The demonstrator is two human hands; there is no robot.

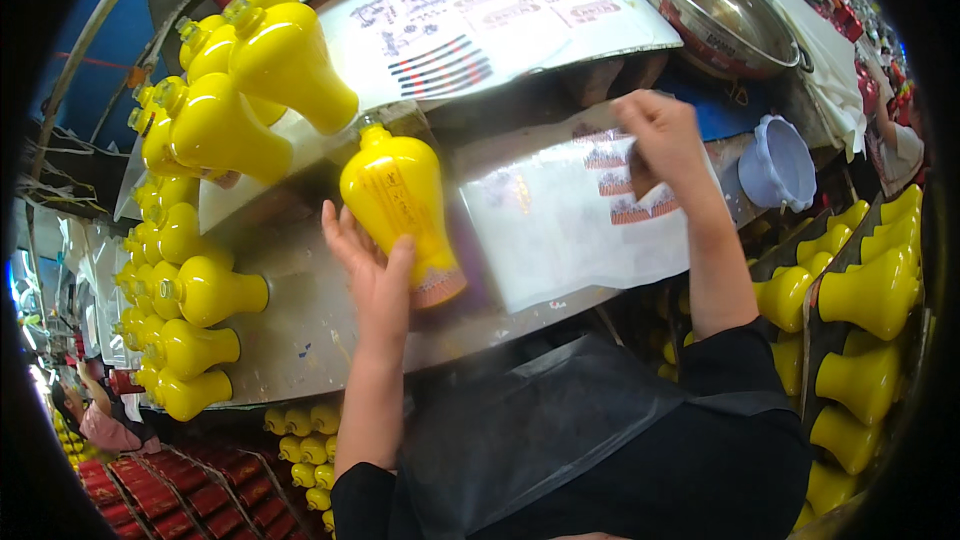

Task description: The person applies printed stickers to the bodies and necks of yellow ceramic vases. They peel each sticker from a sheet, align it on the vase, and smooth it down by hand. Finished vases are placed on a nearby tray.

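Note:
A glossy yellow bottle point(402, 185) with a clear neck stands slightly tilted at the middle of the bench. Dark printed lines run down its front, and a reddish patterned band circles its base. My left hand point(375, 265) grips its lower left side, thumb across the front and fingers toward the back. To the right, my right hand point(662, 135) is raised over a white sheet point(545, 230) bearing rows of small reddish-brown decals point(645, 211). Its fingers are closed; a dark brown patch shows below them, and whether they pinch a decal is hard to see.
Yellow bottles point(215, 295) crowd the bench's left side. Behind lies a white board point(540, 30) with more decals and dark strips. A metal pan point(735, 15) sits back right, near a pale blue bucket point(778, 165). Racks of yellow bottles point(865, 295) stand right; red boxes point(200, 490) lie lower left.

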